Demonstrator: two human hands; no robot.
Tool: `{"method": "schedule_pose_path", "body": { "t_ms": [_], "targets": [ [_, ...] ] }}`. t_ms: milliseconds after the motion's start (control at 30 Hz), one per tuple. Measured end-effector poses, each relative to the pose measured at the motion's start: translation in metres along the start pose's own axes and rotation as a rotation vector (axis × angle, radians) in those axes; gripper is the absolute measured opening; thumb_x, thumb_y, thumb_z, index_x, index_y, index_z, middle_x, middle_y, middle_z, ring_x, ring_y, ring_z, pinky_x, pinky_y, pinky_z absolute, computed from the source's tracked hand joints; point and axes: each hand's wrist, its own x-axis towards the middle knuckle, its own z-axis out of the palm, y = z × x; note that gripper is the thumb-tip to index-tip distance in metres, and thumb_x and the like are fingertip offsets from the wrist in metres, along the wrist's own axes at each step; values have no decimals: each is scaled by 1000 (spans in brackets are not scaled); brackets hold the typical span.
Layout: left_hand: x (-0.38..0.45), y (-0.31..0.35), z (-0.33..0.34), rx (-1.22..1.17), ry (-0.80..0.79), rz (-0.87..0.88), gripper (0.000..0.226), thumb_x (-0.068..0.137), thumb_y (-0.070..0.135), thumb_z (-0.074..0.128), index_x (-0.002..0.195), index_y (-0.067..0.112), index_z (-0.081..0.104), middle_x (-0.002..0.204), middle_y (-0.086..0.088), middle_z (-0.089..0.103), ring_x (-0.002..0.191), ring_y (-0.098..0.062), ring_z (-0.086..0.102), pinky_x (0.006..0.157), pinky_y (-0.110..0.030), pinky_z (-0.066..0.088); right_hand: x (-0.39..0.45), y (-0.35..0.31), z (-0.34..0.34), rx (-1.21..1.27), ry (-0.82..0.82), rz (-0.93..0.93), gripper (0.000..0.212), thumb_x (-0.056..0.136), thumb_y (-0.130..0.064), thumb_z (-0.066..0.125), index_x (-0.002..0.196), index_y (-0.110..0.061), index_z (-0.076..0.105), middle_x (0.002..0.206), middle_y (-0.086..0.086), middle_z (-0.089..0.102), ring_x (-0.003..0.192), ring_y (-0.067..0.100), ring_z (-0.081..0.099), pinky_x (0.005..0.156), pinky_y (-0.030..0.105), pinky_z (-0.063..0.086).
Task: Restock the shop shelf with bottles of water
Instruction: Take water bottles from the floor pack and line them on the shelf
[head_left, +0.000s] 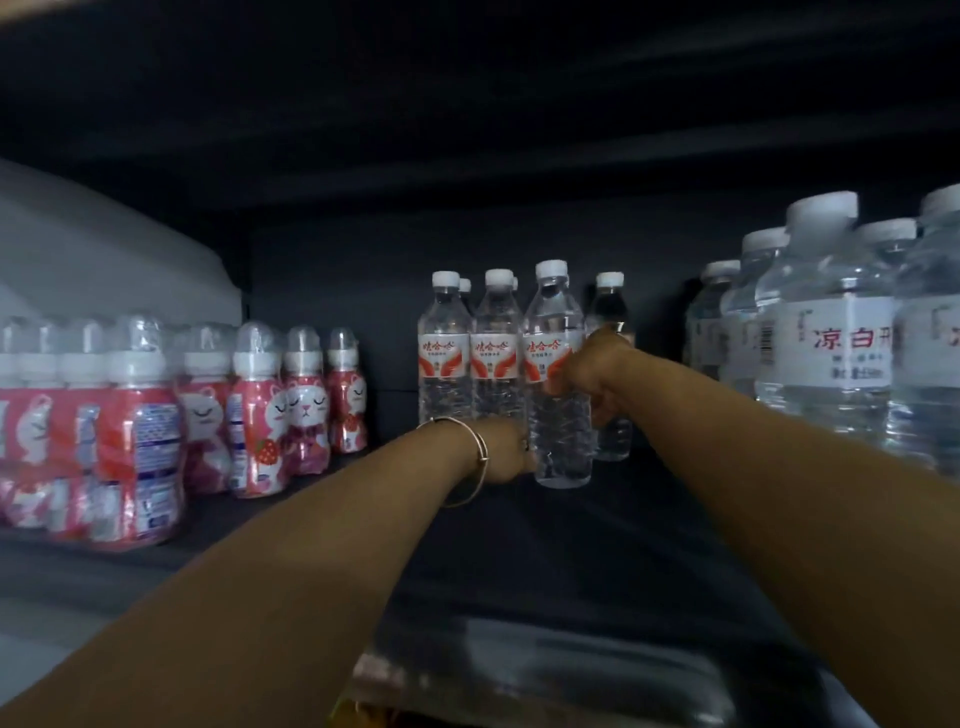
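Note:
Several small water bottles with white caps and red-and-white labels stand in a cluster at the back of the dark shelf (571, 545). The nearest water bottle (558, 431) stands in front of the row (445, 353). My right hand (597, 379) is closed around this bottle at its label, and it hides part of another bottle (612, 301) behind it. My left hand (506, 452), with a thin bangle on the wrist, is closed against the same bottle's lower left side. Its fingertips are hidden.
Pink strawberry drink bottles (306, 405) and a shrink-wrapped pack of them (119, 441) fill the shelf's left side. Larger clear water bottles (831, 332) crowd the right side. The shelf above (467, 130) hangs low. A blurred plastic-wrapped pack (545, 675) lies below my arms.

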Motion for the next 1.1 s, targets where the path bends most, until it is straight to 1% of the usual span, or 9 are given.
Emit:
{"method": "schedule_pose_path", "body": {
  "t_ms": [133, 233, 300, 367, 533, 700, 800, 967, 1100],
  "targets": [
    [8, -6, 4, 51, -20, -34, 44, 99, 27, 40, 141, 14, 34, 147, -9, 35, 132, -25, 36, 107, -28, 26, 13, 7, 1, 66, -13, 34, 27, 77, -5, 73, 100, -4, 58, 109, 14, 64, 100, 32, 62, 89, 48, 52],
    [10, -10, 7, 62, -27, -46, 44, 99, 28, 40, 140, 12, 36, 147, -11, 33, 132, -26, 35, 107, -28, 25, 18, 8, 6, 51, -10, 26, 35, 77, -8, 73, 107, -3, 58, 112, 15, 64, 102, 31, 62, 91, 45, 51],
    [9, -13, 6, 70, -33, -58, 46, 99, 27, 40, 142, 12, 34, 148, -13, 31, 134, -26, 32, 109, -28, 24, 20, 7, 8, 63, -13, 29, 34, 77, -9, 74, 106, -5, 58, 112, 16, 63, 101, 32, 62, 88, 46, 52],
    [10, -15, 6, 71, -33, -53, 43, 98, 26, 41, 140, 13, 39, 144, -12, 37, 130, -26, 37, 107, -29, 28, 22, 10, 9, 60, -6, 31, 35, 77, -11, 74, 108, -5, 58, 112, 15, 63, 98, 32, 62, 85, 45, 53],
    [6, -16, 5, 66, -37, -46, 42, 99, 24, 40, 140, 13, 40, 148, -13, 32, 135, -27, 33, 108, -30, 26, 22, 15, 12, 18, 22, -4, 31, 80, -16, 72, 105, -5, 57, 107, 12, 63, 96, 28, 61, 88, 40, 52],
    [2, -16, 3, 48, -3, -43, 42, 99, 22, 41, 140, 14, 40, 147, -8, 36, 134, -24, 35, 106, -27, 27, 16, 15, 14, -155, 75, -43, 44, 82, -27, 70, 115, -3, 54, 113, 15, 60, 105, 28, 60, 95, 39, 50],
    [-2, -13, 0, 50, 23, -38, 39, 99, 23, 42, 135, 10, 46, 143, -10, 43, 129, -25, 41, 104, -28, 32, 6, 13, 13, -198, 86, -62, 43, 82, -29, 70, 115, -5, 56, 107, 12, 60, 101, 25, 61, 88, 33, 51],
    [-19, 0, -5, 71, 63, 36, 37, 98, 19, 43, 132, 8, 51, 140, -8, 47, 126, -24, 44, 102, -27, 34, -27, 14, 9, -456, 145, -162, 36, 91, -22, 60, 120, -2, 54, 119, 13, 58, 109, 25, 57, 90, 29, 48],
    [-40, 16, -5, 29, 160, 56, 32, 96, 15, 47, 124, 6, 59, 129, -9, 57, 117, -25, 53, 97, -28, 41, -67, 17, 2, -618, 96, -272, 30, 97, -13, 45, 125, -5, 54, 126, 14, 55, 113, 27, 55, 94, 32, 47]
  ]
}}
